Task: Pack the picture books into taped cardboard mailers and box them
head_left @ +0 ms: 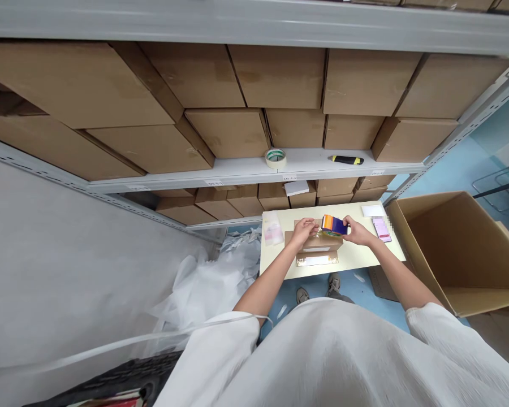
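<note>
A small brown cardboard box (pixel 337 244) lies on the cream table, with a flap toward me. Above it, my right hand (pixel 356 230) is closed around an orange and dark blue tape dispenser (pixel 334 224). My left hand (pixel 304 230) is just left of the dispenser, over the box top, with its fingers pinched together. A shiny strip of clear tape (pixel 318 232) shows between that hand and the dispenser; its exact end is hidden by the fingers. A white label strip (pixel 317 260) shows along the box's near side.
The table (pixel 282 270) also bears clear plastic bags (pixel 272 228), a phone (pixel 382 229) and a white pad (pixel 372 211). A tape roll (pixel 275 159) and a utility knife (pixel 346 160) lie on the shelf (pixel 237 169). A large open carton (pixel 458 249) stands right.
</note>
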Demonstrator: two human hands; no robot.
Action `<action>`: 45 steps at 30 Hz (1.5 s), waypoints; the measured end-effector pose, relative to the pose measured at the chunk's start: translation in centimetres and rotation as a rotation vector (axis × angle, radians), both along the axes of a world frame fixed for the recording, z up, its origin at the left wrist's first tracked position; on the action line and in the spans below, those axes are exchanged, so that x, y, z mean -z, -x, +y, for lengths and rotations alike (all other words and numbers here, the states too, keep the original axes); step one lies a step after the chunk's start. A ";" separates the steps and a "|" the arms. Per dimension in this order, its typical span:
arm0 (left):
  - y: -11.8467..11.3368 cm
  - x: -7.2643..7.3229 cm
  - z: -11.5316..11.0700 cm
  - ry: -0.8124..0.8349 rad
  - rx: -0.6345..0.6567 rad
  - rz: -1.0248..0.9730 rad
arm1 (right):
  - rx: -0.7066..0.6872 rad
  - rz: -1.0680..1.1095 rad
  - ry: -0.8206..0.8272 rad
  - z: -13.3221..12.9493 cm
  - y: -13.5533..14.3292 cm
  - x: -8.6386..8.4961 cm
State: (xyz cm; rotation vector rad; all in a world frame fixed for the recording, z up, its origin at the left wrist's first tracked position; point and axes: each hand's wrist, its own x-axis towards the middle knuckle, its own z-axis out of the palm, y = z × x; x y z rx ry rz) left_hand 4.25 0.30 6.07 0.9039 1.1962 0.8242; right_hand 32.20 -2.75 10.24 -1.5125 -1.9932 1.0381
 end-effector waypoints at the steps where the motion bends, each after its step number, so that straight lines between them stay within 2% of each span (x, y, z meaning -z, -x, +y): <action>1: -0.1 -0.2 0.0 0.006 -0.005 -0.017 | -0.007 -0.004 -0.006 0.1 0.2 -0.2; 9: 0.0 -0.8 0.4 -0.048 -0.081 0.032 | -0.031 -0.077 -0.014 0.1 1.9 -0.9; 17: 2.1 -0.3 0.4 -0.121 -0.126 0.127 | -0.145 -0.120 -0.094 0.8 3.0 -0.9; 21: 2.9 -0.1 0.4 -0.107 -0.180 0.130 | -0.228 -0.210 -0.137 1.5 3.2 -1.3; 30: 6.3 0.3 0.0 -0.049 -0.251 0.078 | -0.293 -0.302 -0.196 1.9 5.2 -2.4; 34: 8.7 1.4 0.2 -0.048 -0.333 0.084 | -0.311 -0.313 -0.179 2.4 4.9 -2.9; 39: 11.7 3.9 0.5 0.010 -0.430 0.142 | -0.338 -0.415 -0.146 3.5 3.5 -3.4; 45: 11.9 7.1 0.3 -0.024 -0.421 0.148 | -0.349 -0.528 -0.108 4.2 3.6 -3.1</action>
